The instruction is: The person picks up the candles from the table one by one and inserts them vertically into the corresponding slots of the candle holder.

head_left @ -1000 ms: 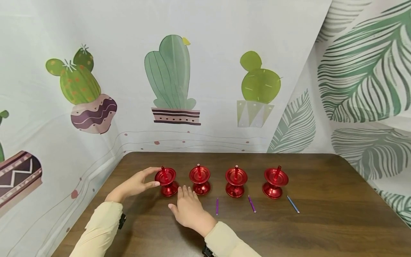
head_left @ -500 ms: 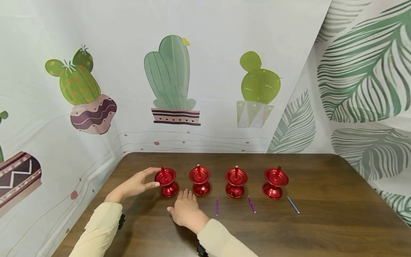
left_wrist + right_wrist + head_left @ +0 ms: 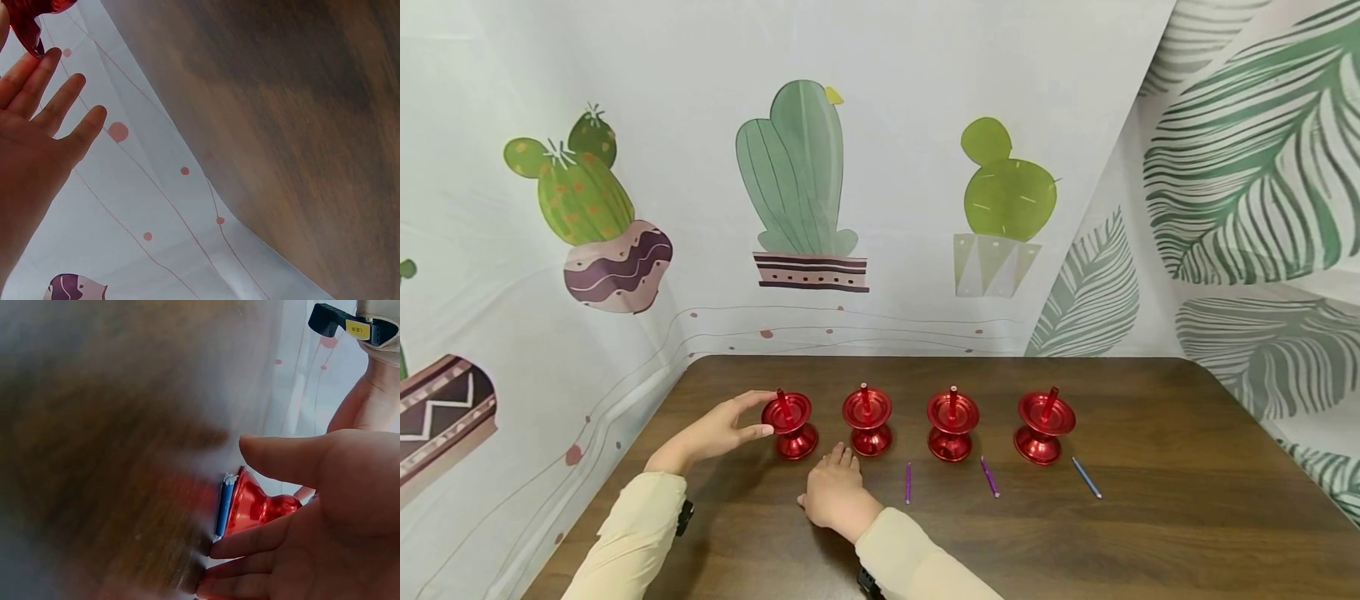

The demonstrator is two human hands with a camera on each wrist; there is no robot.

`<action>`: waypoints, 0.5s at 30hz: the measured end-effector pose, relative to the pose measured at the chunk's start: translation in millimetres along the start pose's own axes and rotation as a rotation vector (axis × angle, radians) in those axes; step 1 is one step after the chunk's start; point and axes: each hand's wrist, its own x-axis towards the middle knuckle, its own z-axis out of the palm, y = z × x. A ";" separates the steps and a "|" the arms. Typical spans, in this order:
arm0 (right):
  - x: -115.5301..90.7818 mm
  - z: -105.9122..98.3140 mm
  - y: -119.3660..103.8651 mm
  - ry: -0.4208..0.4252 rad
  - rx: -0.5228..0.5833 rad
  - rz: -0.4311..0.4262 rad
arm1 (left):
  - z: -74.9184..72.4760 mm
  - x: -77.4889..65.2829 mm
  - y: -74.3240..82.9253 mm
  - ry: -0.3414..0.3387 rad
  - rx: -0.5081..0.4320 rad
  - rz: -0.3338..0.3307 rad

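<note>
My left hand is at the leftmost red metallic candle holder, thumb and fingers around its dish rim. In the left wrist view, fingertips meet the red dish, while the other fingers spread apart. A short red post stands in the middle of the dish. My right hand reaches low over the table in front of the holders, palm down and fingers extended. In the right wrist view, a thin blue candle lies beside a red base, between thumb and fingers; the hand hides it in the head view.
Three more red candle holders continue the row to the right. In front lie two thin purple candles and another blue one. A cactus-print cloth hangs behind the brown table.
My right hand has come slightly down and toward me, and its thumb has drawn in closer to the hand. The left hand stays at the leftmost holder.
</note>
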 end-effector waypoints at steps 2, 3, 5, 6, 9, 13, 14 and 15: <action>2.2 0.6 -0.3 -0.002 -0.019 -0.001 | -0.1 -0.6 0.9 0.008 0.008 0.013; 3.4 0.9 -0.4 0.000 -0.029 -0.002 | -0.1 -0.9 1.2 0.010 0.009 0.013; 5.7 0.9 -0.7 0.005 -0.042 -0.004 | 0.1 -1.3 1.6 0.012 0.009 0.010; 6.8 1.0 -0.7 0.010 -0.049 -0.006 | 0.3 -1.3 1.7 0.011 0.004 0.002; 9.5 1.3 -0.2 0.035 -0.073 -0.015 | 0.8 -1.0 1.2 0.003 -0.005 -0.017; 11.6 2.5 1.2 0.092 -0.105 -0.023 | 1.2 -0.6 0.6 -0.006 0.000 -0.023; 12.1 2.8 1.4 0.105 -0.108 -0.023 | 1.3 -0.5 0.5 -0.008 0.000 -0.021; 12.5 3.1 1.6 0.118 -0.111 -0.024 | 1.2 -0.5 0.3 -0.007 -0.002 -0.025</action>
